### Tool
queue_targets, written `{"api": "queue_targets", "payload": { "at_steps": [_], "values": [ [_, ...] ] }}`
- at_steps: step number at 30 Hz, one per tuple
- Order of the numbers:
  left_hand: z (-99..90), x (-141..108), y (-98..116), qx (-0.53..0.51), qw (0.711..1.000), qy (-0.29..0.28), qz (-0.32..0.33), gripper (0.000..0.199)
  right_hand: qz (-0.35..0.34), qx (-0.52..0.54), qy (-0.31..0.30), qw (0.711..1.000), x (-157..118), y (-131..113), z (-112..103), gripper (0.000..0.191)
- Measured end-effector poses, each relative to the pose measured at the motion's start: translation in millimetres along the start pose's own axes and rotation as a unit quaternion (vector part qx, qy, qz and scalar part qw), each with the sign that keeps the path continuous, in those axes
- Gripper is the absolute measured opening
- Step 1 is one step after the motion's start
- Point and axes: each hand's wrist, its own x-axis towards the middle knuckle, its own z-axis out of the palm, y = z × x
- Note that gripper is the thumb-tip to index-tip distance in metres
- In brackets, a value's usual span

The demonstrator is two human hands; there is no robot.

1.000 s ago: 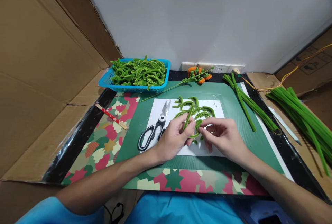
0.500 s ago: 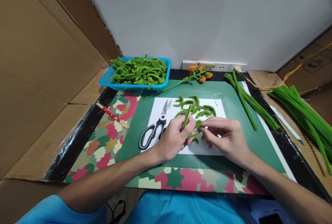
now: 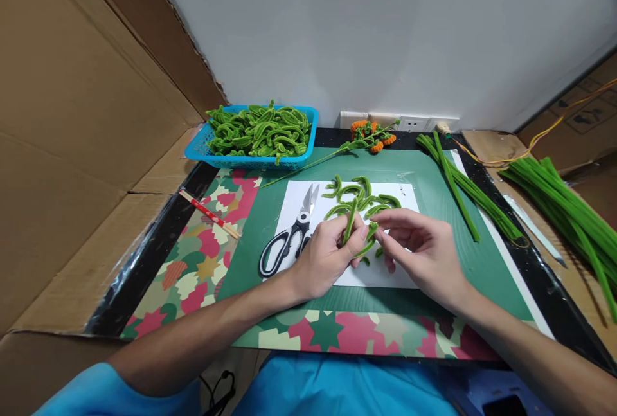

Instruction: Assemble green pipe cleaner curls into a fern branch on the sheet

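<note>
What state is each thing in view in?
Left hand, shut on green strips
Right hand, fingertips at one strip's end, pinch unclear
Scissors, slightly open, lying down
Blue basket, heaped with green pieces
Curled pieces, loose on white paper
Orange-flowered stem, lying down
Wall plug, plugged in

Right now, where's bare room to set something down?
Green mat between scissors and patterned strip; also mat between white paper and stem bundle. Crowded: paper's middle, with curled green pieces, left hand, right hand; back left, blue basket.
</note>
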Motion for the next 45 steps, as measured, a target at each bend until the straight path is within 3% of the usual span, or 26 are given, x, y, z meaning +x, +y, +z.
{"api": "queue_targets", "payload": {
  "at_steps": [6, 13, 20, 45],
  "values": [
    [0.4, -0.5, -3.8, -0.046, 0.999, 0.023, 0.002, 0.043, 0.031, 0.056, -0.028, 0.998, 3.8, -2.2, 0.1, 0.024],
    [-1.0, -0.4, -5.7, -0.068, 0.996, 0.020, 0.046, 0.034, 0.085, 0.129, -0.096, 0.983, 12.1, -4.8, -1.0, 0.032],
    [-3.0, 1.7, -0.9, -0.055, 0.997, -0.054, 0.013, 0.029, 0.057, 0.144, -0.101, 0.983, 10.7, -3.1, -3.9, 0.027],
    [-2.9, 2.0, 1.2, -0.085, 0.994, -0.070, 0.011, 0.033, 0.054, 0.167, -0.110, 0.978, 8.4, -5.6, -3.7, 0.019]
  ]
}}
